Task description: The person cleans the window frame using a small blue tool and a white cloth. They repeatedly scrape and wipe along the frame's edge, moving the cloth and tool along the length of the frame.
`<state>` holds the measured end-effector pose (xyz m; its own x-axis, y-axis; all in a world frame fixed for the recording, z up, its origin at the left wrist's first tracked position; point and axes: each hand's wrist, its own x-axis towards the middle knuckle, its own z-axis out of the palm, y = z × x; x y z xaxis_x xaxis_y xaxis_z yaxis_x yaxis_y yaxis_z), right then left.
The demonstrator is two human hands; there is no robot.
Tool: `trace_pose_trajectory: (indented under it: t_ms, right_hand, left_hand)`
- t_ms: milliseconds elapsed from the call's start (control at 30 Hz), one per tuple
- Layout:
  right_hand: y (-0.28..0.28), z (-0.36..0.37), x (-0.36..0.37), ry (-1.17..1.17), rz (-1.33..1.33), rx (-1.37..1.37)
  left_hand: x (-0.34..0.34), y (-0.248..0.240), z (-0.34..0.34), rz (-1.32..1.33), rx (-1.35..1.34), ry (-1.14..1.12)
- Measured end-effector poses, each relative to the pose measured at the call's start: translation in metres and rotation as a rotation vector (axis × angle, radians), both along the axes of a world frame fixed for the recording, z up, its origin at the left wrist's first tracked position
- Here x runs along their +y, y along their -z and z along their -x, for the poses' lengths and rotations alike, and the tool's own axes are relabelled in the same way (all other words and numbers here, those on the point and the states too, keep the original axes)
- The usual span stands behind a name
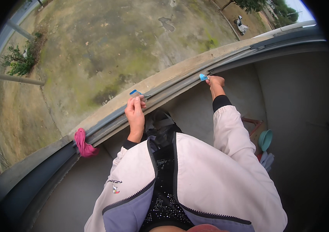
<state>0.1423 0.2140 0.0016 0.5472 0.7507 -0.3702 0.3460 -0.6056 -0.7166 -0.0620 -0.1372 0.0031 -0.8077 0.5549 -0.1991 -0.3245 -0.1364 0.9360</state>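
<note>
My left hand [135,116] is closed in a pinch on a small grey-and-blue piece [134,93], held just over the window track [160,95]. Its exact kind I cannot make out. Farther right along the same track, my right hand [216,81] is closed round a small light-blue tool [203,77]. The blue end sits at the track's inner edge; the fingers cover the rest, so its kind does not show. A pink cloth [84,144] hangs over the rail to the left of my left hand.
Beyond the concrete sill [149,83] lies a mossy yard [106,46] well below, with a white scooter [240,25] at the far right. A teal basin [265,140] stands indoors at lower right. Grey wall [226,73] lies below the track.
</note>
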Motion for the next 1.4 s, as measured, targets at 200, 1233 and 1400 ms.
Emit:
trace_pose_trajectory:
  t_ms: [200, 1233, 1400]
  right_hand:
    - [-0.001, 0.015, -0.019, -0.206, 0.094, -0.126]
    - [-0.053, -0.031, -0.115, -0.484, 0.045, 0.704]
    - [-0.044, -0.025, -0.128, -0.711, 0.195, 0.680]
  left_hand:
    - [-0.009, 0.002, 0.003, 0.016, -0.041, 0.022]
    - [0.013, -0.011, 0.029, 0.139, 0.270, 0.322]
    - [0.074, -0.017, 0.005, -0.003, 0.004, 0.492]
